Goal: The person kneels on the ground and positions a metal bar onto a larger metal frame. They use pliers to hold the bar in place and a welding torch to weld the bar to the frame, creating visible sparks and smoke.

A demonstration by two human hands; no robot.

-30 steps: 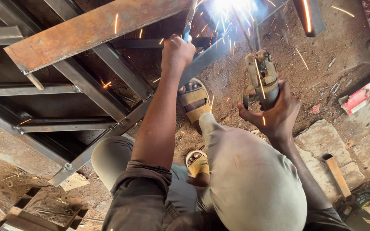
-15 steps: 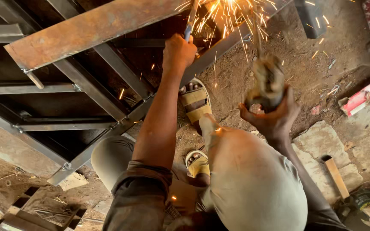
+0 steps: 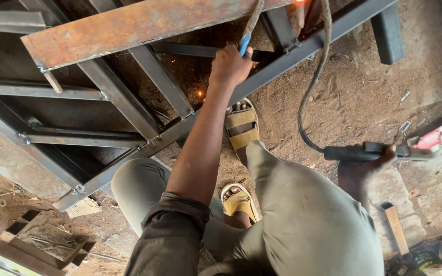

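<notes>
Head view, looking down on a crouched person w/ grey-green trousers and tan open sandals (image 3: 242,126) on bare dirt ground (image 3: 364,97).

Left hand (image 3: 229,65): arm stretched fwd, fist clamped round a thin tool w/ a blue grip and rusty shaft (image 3: 247,31); shaft runs up and away past the rusty flat steel plate (image 3: 129,25). Fist sits just above the long grey steel bar (image 3: 262,82) of the welded grey steel frame (image 3: 103,102), which lies diagonally across the ground. Cannot tell if fist touches the bar.

Right hand (image 3: 372,156): out to the side, well apart from the left, closed on the black handle of a welding electrode holder (image 3: 354,152), held roughly level. Thick dark cable (image 3: 315,76) loops from the handle up to the top edge. Orange glow (image 3: 300,1) at top edge by the frame; a few small sparks (image 3: 199,93) under the frame members.

Surroundings: red-and-white flat package or board (image 3: 438,137), long rectangular, lies at right edge just beyond the holder tip; markings too blurred to tell. Stone slabs (image 3: 405,194) lower right, w/ a short wooden piece (image 3: 396,229) on them. Small steel channel assembly (image 3: 21,250) at lower left
</notes>
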